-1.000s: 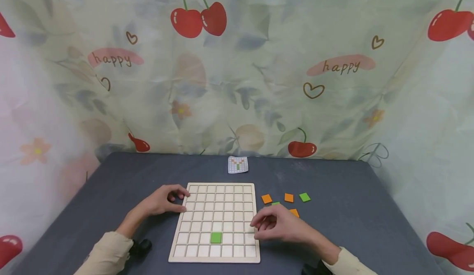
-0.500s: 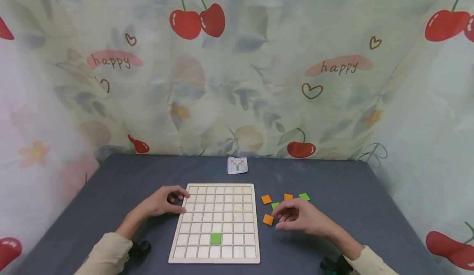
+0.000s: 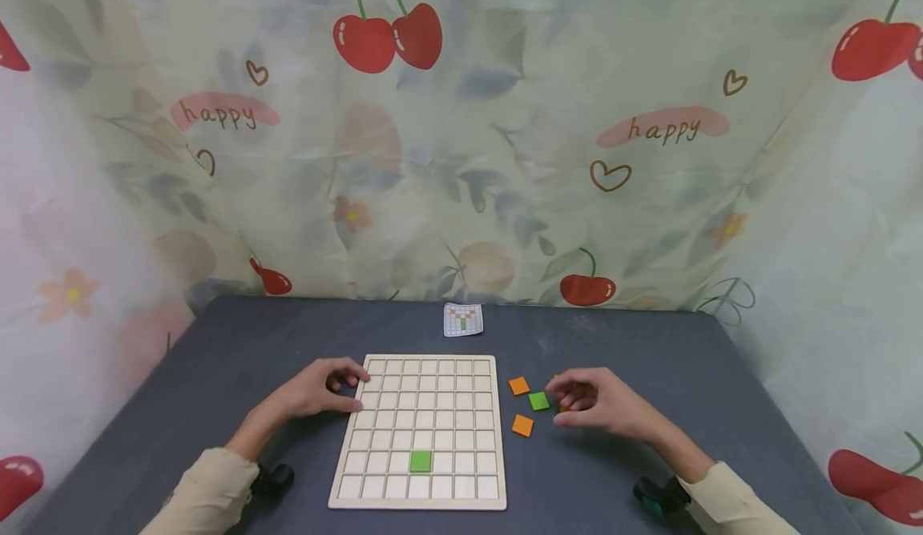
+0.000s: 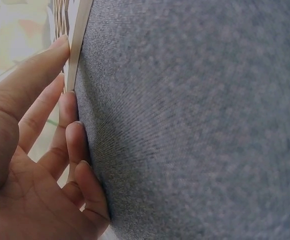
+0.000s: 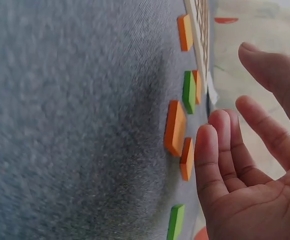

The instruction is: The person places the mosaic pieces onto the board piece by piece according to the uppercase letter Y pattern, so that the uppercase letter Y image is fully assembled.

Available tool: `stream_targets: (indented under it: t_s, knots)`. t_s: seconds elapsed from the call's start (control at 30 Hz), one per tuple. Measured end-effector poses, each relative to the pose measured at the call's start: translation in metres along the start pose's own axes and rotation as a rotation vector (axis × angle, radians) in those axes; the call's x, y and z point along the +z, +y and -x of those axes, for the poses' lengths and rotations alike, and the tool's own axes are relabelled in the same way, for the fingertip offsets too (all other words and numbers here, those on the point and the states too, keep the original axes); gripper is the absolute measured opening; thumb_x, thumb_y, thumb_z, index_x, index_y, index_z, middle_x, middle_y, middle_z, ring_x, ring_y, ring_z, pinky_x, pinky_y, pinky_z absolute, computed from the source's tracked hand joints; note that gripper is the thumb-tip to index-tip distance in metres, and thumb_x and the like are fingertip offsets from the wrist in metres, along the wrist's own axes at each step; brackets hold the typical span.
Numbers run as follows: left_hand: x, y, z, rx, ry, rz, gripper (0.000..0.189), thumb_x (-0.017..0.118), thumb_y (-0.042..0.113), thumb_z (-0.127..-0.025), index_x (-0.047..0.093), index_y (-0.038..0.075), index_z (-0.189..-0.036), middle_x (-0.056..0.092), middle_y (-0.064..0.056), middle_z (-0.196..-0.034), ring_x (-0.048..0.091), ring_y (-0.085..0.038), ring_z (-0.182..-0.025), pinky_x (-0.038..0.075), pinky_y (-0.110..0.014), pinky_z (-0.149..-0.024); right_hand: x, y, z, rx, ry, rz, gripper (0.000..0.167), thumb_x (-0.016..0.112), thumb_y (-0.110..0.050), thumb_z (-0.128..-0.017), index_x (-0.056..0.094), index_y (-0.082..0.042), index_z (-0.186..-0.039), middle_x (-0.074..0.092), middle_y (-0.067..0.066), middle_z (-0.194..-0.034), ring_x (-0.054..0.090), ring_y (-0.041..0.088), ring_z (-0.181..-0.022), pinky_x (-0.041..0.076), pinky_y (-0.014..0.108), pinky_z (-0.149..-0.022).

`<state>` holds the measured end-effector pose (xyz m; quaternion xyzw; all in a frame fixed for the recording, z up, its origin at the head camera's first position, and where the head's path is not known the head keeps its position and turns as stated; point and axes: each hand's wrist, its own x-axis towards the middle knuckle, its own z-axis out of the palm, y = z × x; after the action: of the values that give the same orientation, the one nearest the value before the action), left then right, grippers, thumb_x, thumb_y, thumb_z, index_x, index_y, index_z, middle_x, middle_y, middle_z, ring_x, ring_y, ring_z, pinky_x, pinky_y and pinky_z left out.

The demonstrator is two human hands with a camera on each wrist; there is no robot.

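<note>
Two-handed: touches grid board (image 3: 427,420) at left edge with left hand (image 3: 317,389) spread; holds right hand (image 3: 604,403), thumb parted from fingers, by orange tiles (image 5: 175,128), perhaps touching one.

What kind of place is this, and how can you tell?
Probably a little play or puzzle spot: there's a dark table, a cherry-patterned cloth hanging behind it, and a grid board with one green tile on it.
</note>
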<state>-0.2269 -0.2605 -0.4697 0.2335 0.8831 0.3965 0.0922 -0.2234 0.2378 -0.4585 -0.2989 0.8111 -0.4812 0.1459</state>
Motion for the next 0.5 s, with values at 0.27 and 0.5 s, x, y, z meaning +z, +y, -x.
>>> stream_targets:
  t_s: [0.27,0.5]
  knots:
    - [-0.001,0.000,-0.001,-0.005,0.001,-0.008,0.035,0.084,0.017,-0.086,0.070,0.004,-0.116,0.059,-0.005,-0.098,0.052,-0.025,-0.085,0.041,-0.031,-0.075,0.000,0.010,-0.009,-0.022,0.014,0.068,0.039,0.084,-0.017,-0.087,0.070,0.000,-0.119,0.067,0.011,-0.100,0.064,0.020,-0.084,0.055,0.031,-0.074]
    - [0.000,-0.002,-0.001,-0.013,-0.002,-0.007,0.035,0.084,0.018,-0.086,0.070,0.006,-0.116,0.059,-0.005,-0.099,0.051,-0.024,-0.086,0.041,-0.031,-0.075,0.003,0.014,-0.015,-0.051,0.032,0.093,0.038,0.085,-0.019,-0.086,0.071,0.000,-0.115,0.065,0.012,-0.094,0.061,0.019,-0.079,0.052,0.029,-0.069]
